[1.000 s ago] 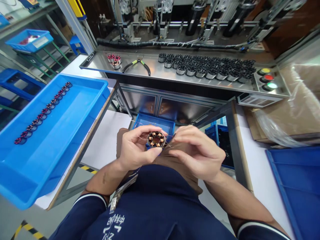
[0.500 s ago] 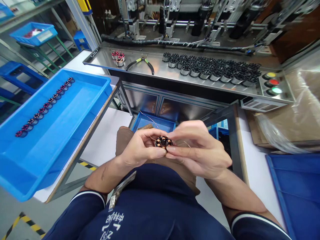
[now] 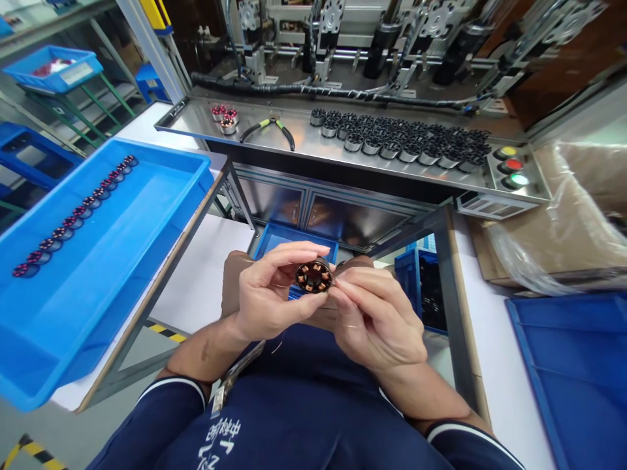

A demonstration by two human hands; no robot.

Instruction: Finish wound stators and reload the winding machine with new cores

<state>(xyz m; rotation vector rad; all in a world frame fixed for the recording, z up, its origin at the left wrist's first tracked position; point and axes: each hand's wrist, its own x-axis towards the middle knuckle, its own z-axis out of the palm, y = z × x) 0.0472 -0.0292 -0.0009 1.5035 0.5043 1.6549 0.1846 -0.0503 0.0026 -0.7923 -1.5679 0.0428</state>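
Observation:
A round motor stator with copper windings is tilted so that its open face shows. My left hand is closed around its left side, thumb below and fingers above. At the stator's right edge, my right hand pinches thumb and fingertips together on a thin copper wire, which shows only in part against the palm. Another fine wire end hangs below my left hand. Below and behind the hands lies a blue tray, partly covered by them.
A blue bin at the left holds a row of wound stators. On the metal ledge are several red-wired stators, green-handled cutters, many black stators and coloured buttons. A dark blue tray stands at right.
The stator has turned so its ring of copper coils faces me more. My right hand has come lower, its fingers now bunched at the stator's right edge. The whole view has shifted slightly.

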